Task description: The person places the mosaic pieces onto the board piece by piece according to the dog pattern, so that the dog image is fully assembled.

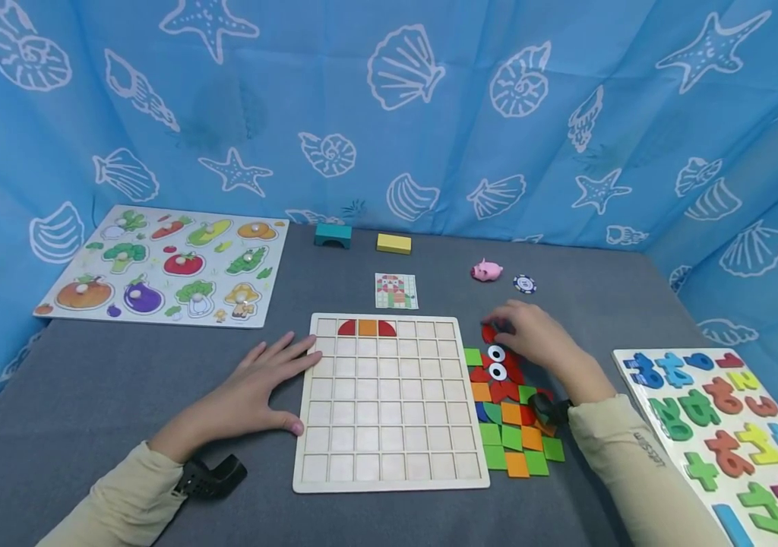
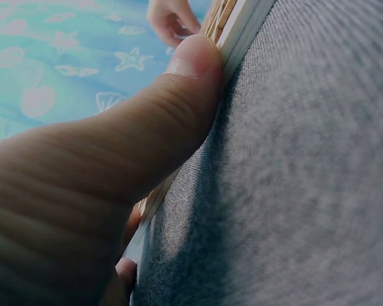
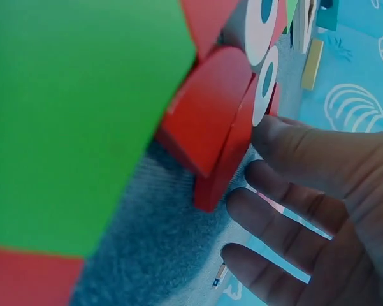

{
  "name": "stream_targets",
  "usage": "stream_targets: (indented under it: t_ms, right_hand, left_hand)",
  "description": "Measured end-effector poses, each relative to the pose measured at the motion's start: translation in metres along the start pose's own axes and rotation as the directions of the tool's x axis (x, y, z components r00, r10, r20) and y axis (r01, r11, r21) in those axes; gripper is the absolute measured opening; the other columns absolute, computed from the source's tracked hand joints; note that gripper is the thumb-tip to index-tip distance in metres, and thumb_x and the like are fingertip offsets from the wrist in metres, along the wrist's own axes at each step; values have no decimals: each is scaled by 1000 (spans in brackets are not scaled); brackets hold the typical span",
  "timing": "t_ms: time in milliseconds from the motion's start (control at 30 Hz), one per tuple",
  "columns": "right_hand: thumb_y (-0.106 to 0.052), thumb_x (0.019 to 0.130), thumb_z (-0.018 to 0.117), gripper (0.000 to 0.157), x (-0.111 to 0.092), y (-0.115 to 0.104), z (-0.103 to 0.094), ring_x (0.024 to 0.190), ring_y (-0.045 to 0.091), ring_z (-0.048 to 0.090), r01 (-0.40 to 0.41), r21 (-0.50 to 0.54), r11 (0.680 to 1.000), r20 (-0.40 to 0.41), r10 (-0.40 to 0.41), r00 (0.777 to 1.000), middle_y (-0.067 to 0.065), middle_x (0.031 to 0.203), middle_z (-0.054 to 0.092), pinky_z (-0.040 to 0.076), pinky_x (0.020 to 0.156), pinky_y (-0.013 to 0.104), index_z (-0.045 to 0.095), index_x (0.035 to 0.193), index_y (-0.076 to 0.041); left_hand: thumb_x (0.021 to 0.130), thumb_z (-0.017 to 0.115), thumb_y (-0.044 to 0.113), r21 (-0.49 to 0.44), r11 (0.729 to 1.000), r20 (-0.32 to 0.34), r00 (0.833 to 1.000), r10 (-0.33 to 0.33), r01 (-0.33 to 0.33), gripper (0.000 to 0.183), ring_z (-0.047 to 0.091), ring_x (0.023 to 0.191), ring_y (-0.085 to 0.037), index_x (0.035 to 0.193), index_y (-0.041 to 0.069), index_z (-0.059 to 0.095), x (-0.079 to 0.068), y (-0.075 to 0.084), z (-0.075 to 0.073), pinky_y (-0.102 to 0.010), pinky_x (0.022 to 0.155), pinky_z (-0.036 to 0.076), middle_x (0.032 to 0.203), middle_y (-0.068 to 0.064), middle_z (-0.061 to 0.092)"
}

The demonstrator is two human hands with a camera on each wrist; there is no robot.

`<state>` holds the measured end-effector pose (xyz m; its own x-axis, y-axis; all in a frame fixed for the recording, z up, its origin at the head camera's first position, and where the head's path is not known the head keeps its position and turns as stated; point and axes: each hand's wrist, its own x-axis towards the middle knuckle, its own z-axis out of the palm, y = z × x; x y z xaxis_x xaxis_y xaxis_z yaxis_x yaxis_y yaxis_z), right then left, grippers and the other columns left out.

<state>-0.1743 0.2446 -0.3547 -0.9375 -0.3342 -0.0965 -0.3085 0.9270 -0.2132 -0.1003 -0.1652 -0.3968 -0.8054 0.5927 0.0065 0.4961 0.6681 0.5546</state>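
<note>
Our left hand, fingers apart, against the square board, its red-and-orange row lying sideways, our right hand at a red piece, grip unclear to us

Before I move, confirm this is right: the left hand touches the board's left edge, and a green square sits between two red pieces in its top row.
The square between the two red pieces is orange, not green; the head view shows it. The left hand touches the left edge of the board.
</note>
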Motion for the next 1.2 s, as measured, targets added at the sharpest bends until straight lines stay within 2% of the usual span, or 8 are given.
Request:
stream_targets:
  t_ms: [267,467,567,733,967,1100,1200]
  right_hand:
    - [-21,77,69,27,7,-5,-3,78,21,52,-47,-22,999,15,47,999,8,90,60,48,72,40,65,100,-7]
    - [-22,78,68,26,13,-21,-10,82,20,55,7,-19,1000,-5,-7,1000,7,92,63,48,75,40,65,99,-9]
    - [-24,77,69,25,19,-40,-13,81,18,55,62,-26,998,-17,-63,998,5,91,62,48,74,38,65,98,-10]
    - [-27,77,70,25,32,-84,-11,79,15,54,170,-58,984,-3,-171,985,1,89,60,48,71,32,66,96,-12]
    - [-28,78,68,21,49,-144,4,71,9,51,313,-127,941,43,-310,950,-4,86,59,45,62,25,66,95,-16]
    - [-29,77,69,20,56,-169,12,66,7,48,379,-178,908,47,-376,925,-5,80,57,42,56,22,66,92,-17]
    - [-30,77,69,20,59,-184,16,65,6,48,397,-208,894,55,-394,917,-6,80,57,43,57,21,66,91,-17]
  left_hand:
    - [60,64,63,-2,1000,0,1000,0,0,97,6,136,-28,141,23,28,0,-1,-1,-57,103,2,148,1,17]
    - [60,63,64,-2,1000,5,1000,-1,1,97,5,136,-27,141,23,28,2,-3,-2,-56,103,2,148,2,17]
    - [61,63,63,4,1000,4,1000,0,0,97,5,136,-27,141,23,28,3,-3,-3,-55,103,2,148,3,17]
    - [61,64,64,16,1000,1,1000,-7,7,99,5,136,-27,141,22,26,3,-2,-3,-55,103,2,148,3,17]
    - [59,63,66,26,999,-5,1000,-20,21,104,6,136,-26,142,20,22,2,-2,-1,-55,104,3,148,4,17]
    - [59,63,66,28,999,-6,999,-31,32,105,6,136,-26,143,18,21,1,-2,0,-54,104,3,148,3,17]
    - [60,65,65,28,999,-9,999,-36,36,106,6,136,-26,143,15,20,0,-2,0,-53,105,3,149,1,15]
